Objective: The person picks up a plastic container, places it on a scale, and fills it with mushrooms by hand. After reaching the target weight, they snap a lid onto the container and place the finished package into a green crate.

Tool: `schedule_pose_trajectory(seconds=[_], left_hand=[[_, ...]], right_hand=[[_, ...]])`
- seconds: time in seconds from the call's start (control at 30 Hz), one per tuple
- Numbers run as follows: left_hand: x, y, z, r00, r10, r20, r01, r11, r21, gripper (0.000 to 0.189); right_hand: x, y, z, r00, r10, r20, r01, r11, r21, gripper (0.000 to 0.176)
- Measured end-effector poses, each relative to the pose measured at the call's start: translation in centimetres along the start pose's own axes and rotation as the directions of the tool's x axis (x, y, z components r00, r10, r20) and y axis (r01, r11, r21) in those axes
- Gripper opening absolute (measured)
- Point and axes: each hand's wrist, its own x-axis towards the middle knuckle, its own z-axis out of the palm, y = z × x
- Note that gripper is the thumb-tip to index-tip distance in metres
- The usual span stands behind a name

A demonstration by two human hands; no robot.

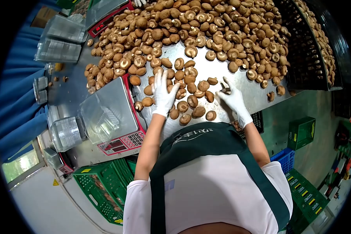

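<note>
- Loads of loose shiitake mushrooms (203, 85) sit on the steel table (212, 70) between and around the hands, some cap up, some stem up, with a huge mushroom heap (157, 34) on the far side
- Left hand (163, 93), white glove, is down among the loose ones, fingers stretched out and thumb spread, no grip that I can see
- Right hand (232, 100), also gloved, is just right of them, fingers parted and slightly bent; can't tell if anything small is under the fingertips
- Digital scale (132, 139) is to the left, clear plastic packaging (101, 117) on its plate
- Looks like hand-sorting to me, mid-spread; picking one up would call for curling the fingers round a cap without squashing it
</note>
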Motion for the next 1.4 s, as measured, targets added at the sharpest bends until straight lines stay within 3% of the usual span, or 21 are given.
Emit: schedule_pose_trajectory(seconds=[0.03,0.07,0.13,0.2,0.33,0.4,0.43,0.53,0.63,0.77,0.87,0.93,0.97,1.07,1.1,1.17,1.2,1.23,1.3,1.37,1.4], left_hand=[[-0.6,0.2,-1.2,1.000,-0.007,-0.022,0.008,0.998,0.057,0.074],[-1.5,0.2,-2.3,0.999,-0.006,-0.049,0.008,1.000,0.027,0.073],[-3.7,0.9,-4.4,0.997,-0.002,-0.083,0.006,0.999,0.049,0.075],[-6.1,1.6,-5.9,0.994,-0.110,0.026,0.107,0.992,0.071,0.080],[-10.4,1.8,-5.2,0.954,-0.184,0.235,0.144,0.974,0.177,0.096],[-11.1,2.5,-4.4,0.894,-0.283,0.348,0.236,0.957,0.171,0.102],[-11.0,2.7,-4.0,0.862,-0.319,0.394,0.278,0.948,0.157,0.103],[-10.2,2.5,-3.2,0.899,-0.242,0.365,0.227,0.970,0.083,0.109],[-9.6,1.7,-1.8,0.924,-0.154,0.349,0.157,0.987,0.021,0.114],[-8.1,1.3,-0.7,0.923,-0.146,0.355,0.233,0.948,-0.218,0.122],[-7.7,1.4,-0.1,0.924,-0.153,0.352,0.280,0.896,-0.345,0.124],[-7.1,1.5,0.3,0.901,-0.207,0.381,0.419,0.643,-0.642,0.127],[-6.3,1.5,0.3,0.917,-0.205,0.343,0.374,0.741,-0.558,0.128],[-3.7,1.5,0.4,0.963,-0.141,0.230,0.241,0.832,-0.499,0.128],[-2.9,1.3,0.7,0.956,-0.181,0.231,0.287,0.747,-0.600,0.126],[-1.0,1.3,-0.4,0.898,-0.299,0.323,0.439,0.565,-0.699,0.124],[0.1,1.2,-0.9,0.895,-0.289,0.340,0.444,0.504,-0.741,0.120],[1.1,0.3,-0.9,0.891,-0.292,0.348,0.451,0.488,-0.747,0.119],[3.1,-2.6,-0.3,0.954,-0.203,0.220,0.296,0.750,-0.592,0.121],[4.1,-1.9,-1.7,0.952,-0.214,0.218,0.301,0.784,-0.542,0.123],[4.7,0.4,-3.6,0.911,-0.261,0.318,0.399,0.751,-0.526,0.123]], right_hand=[[-0.8,-0.1,-0.3,0.999,-0.017,0.051,0.021,0.995,-0.094,0.081],[-1.5,0.8,-0.2,0.986,-0.156,0.056,0.166,0.945,-0.283,0.093],[-3.4,0.4,-0.2,0.975,-0.091,0.200,0.173,0.880,-0.443,0.102],[-4.8,0.5,0.2,0.954,0.000,0.298,0.169,0.824,-0.541,0.105],[-4.8,2.7,1.5,0.954,0.116,0.277,0.010,0.910,-0.415,0.104],[-4.5,4.5,3.1,0.957,-0.244,0.158,0.282,0.911,-0.301,0.097],[-4.3,4.7,3.2,0.956,-0.248,0.159,0.286,0.910,-0.299,0.097],[-3.9,2.5,3.2,0.972,0.012,0.235,-0.012,1.000,-0.002,0.085],[-1.8,2.6,4.8,0.986,-0.007,0.164,0.002,0.999,0.032,0.083],[-1.1,-0.5,4.5,0.966,-0.011,0.260,0.058,0.983,-0.172,0.090],[-1.6,0.1,4.3,0.946,-0.085,0.313,0.134,0.982,-0.137,0.102],[-2.1,0.7,4.6,0.920,-0.173,0.351,0.254,0.946,-0.202,0.117],[-2.2,0.5,4.9,0.920,-0.171,0.353,0.253,0.946,-0.202,0.117],[-1.2,-0.4,6.2,0.949,-0.215,0.232,0.276,0.921,-0.274,0.122],[-0.4,-1.1,6.2,0.962,-0.130,0.239,0.175,0.968,-0.179,0.119],[1.7,-2.1,6.2,0.964,-0.193,0.182,0.220,0.965,-0.143,0.119],[3.1,-2.0,6.5,0.947,-0.287,0.145,0.313,0.926,-0.212,0.120],[4.4,-1.9,6.3,0.954,-0.243,0.175,0.273,0.945,-0.178,0.120],[6.6,-3.2,6.1,0.934,-0.278,0.222,0.305,0.947,-0.097,0.124],[8.8,-3.9,5.9,0.909,-0.336,0.245,0.369,0.923,-0.107,0.121],[10.0,-4.4,5.9,0.891,-0.359,0.279,0.383,0.923,-0.035,0.119]])
